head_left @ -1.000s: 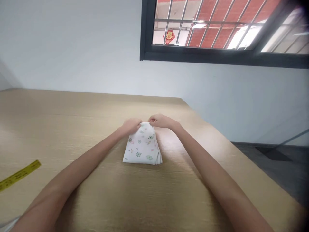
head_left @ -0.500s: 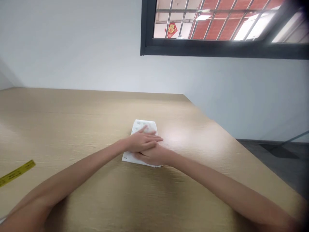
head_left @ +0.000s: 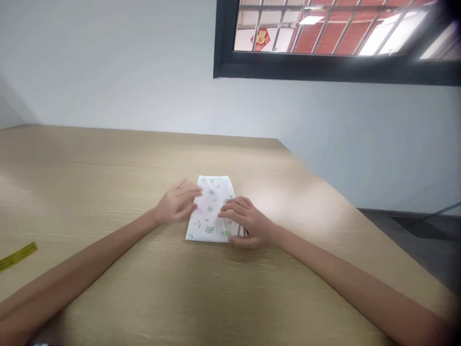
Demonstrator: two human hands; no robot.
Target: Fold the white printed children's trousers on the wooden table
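Note:
A folded white cloth with small cartoon animal prints lies flat on the wooden table, a rough rectangle in the middle of the head view. Beside its left edge is my left hand, slightly blurred, open with fingers stretched toward the cloth and nothing in it. My right hand rests over the cloth's right edge. Its fingers are bent and spread on the print, and the thumb sits apart near the front right corner. That corner is partly hidden by the hand.
The light wood table reaches back to a white wall, its right edge slanting away. A yellow label strip is stuck at the left. Above are a dark-framed window with bars; grey floor shows at the right.
My hands were stacked on the cloth, left over right. They have come apart: the left moved to the left edge, the right to the right edge. More of the print shows.

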